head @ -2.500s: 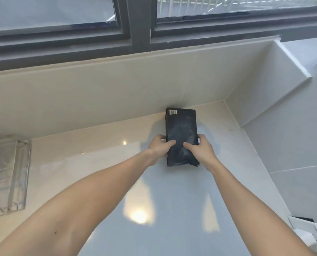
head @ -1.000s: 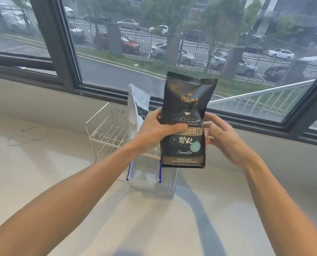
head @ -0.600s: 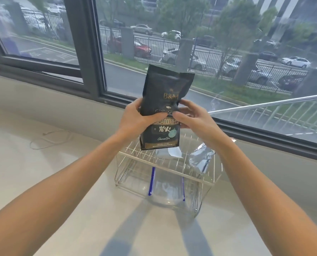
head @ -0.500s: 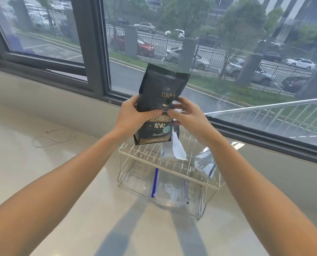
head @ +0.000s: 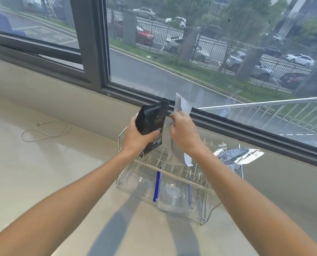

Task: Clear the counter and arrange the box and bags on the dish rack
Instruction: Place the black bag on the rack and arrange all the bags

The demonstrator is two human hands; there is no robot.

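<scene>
Black bag (head: 152, 124): you are gripping it in your left hand (head: 137, 139), tilted, just above the left end of the rack (head: 172, 175). Your right hand (head: 181, 133) is pinching the white bag (head: 181, 106), standing among the tines. A silver bag (head: 237, 156) is lying at the right end. Risk: the glossy, soft black pouch may be slumping or knocking the white bag over if lowered crooked between the wires.
</scene>
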